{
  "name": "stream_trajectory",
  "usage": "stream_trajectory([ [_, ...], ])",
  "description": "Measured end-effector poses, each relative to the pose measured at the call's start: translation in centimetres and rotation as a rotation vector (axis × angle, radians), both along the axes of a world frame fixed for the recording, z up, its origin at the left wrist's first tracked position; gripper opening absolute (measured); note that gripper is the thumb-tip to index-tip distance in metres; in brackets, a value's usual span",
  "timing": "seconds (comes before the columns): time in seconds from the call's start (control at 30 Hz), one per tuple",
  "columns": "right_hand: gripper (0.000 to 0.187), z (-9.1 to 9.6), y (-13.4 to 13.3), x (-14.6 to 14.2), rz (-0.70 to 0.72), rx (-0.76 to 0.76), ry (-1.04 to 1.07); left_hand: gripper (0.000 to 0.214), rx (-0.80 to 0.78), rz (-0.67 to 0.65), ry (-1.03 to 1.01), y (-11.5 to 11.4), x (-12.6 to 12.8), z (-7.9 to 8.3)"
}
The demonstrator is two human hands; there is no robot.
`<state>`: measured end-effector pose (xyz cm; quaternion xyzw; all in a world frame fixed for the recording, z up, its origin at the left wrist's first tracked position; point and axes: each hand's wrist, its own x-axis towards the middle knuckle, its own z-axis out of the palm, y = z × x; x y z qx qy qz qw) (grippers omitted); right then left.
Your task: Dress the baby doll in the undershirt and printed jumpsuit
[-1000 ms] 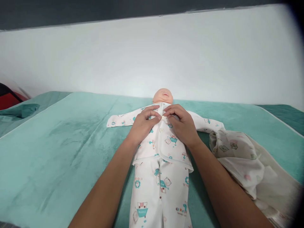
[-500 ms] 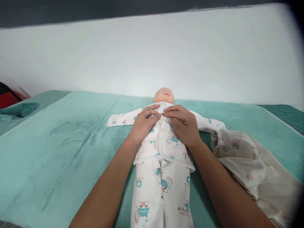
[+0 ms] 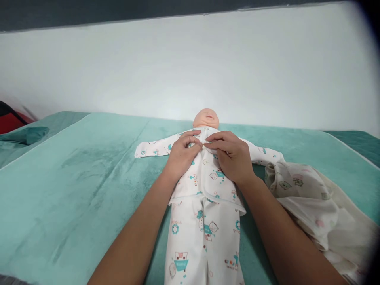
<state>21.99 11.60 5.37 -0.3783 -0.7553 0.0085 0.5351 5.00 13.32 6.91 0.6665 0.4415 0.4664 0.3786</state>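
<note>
A baby doll (image 3: 206, 117) lies on its back, dressed in a white printed jacket (image 3: 218, 186) and matching trousers (image 3: 190, 241). Both sleeves stretch out sideways. At the chest, my left hand (image 3: 184, 154) pinches the jacket's front edge between thumb and fingers. Opposite it, my right hand (image 3: 233, 154) grips the other side of the same opening, fingertips nearly touching the left ones. A small fastening at the fingertips is mostly hidden. Below the hands the jacket's front panels overlap.
A teal plush cover (image 3: 83, 178) lies under the doll. Crumpled white printed cloth (image 3: 308, 206) rests beside my right forearm. A white wall (image 3: 166, 71) rises behind, and a red and black item (image 3: 12, 118) sits at the far left.
The hands keep their pinch at the jacket's chest, with only slight finger movement. The whole view has shifted a little.
</note>
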Motion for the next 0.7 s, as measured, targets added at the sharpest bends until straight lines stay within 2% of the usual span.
stream_trajectory([
  [0.27,0.039,0.59,-0.71,-0.35,-0.160,0.004,-0.239,0.011,-0.009,-0.011,0.019,0.02,-0.09,0.09],
  [0.43,0.039,0.85,-1.03,-0.85,-0.238,-0.008,-0.250,0.011,-0.008,-0.018,0.015,-0.01,-0.28,0.17],
  [0.5,0.038,0.83,-1.01,-0.85,-0.221,-0.056,-0.189,0.011,-0.016,-0.018,0.005,-0.05,-0.35,0.16],
  [0.6,0.038,0.73,-0.76,-0.58,-0.103,-0.172,-0.048,0.011,-0.029,-0.024,-0.005,-0.09,-0.44,0.17],
  [0.7,0.027,0.76,-0.39,-0.32,-0.041,-0.282,0.029,0.011,-0.021,-0.031,-0.005,-0.08,-0.53,0.19],
])
